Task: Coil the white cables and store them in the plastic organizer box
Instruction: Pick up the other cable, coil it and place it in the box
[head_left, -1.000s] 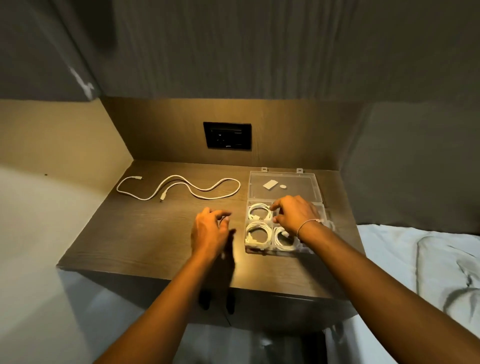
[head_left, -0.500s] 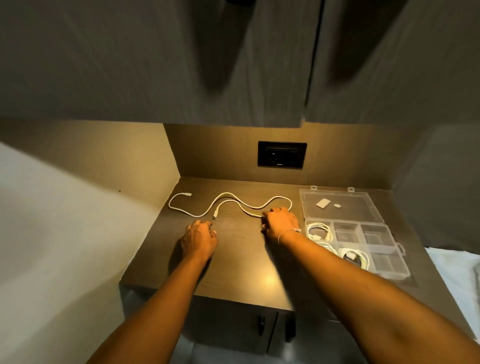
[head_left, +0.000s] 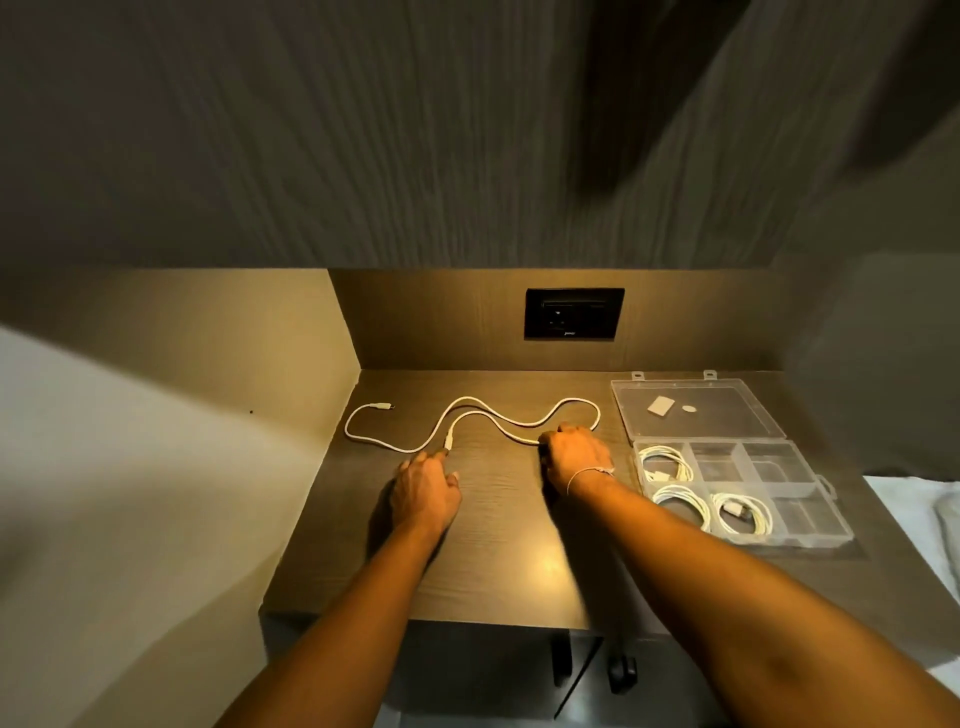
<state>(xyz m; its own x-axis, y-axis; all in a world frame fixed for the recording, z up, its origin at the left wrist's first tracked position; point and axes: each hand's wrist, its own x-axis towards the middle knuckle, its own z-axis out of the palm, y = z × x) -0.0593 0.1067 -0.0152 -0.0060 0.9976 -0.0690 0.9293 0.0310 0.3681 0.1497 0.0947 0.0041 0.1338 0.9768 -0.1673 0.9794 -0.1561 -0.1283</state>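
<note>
on the dark wooden shelf (head_left: 498, 551), one white cable (head_left: 470, 415) lies uncoiled in loose waves, well left of the plastic organizer box (head_left: 810, 538). the box sits open with its lid (head_left: 696, 410) folded back, so compartments stay reachable; three coiled cables (head_left: 737, 512) already fill separate cells. the right hand (head_left: 576, 454) curls over the cable's right bend, apparently pinching it; the contact itself is hidden. the left hand (head_left: 423, 491) rests loosely open, fingertips near the middle connector (head_left: 448, 441), grasping nothing, probably positioned to gather slack for coiling.
</note>
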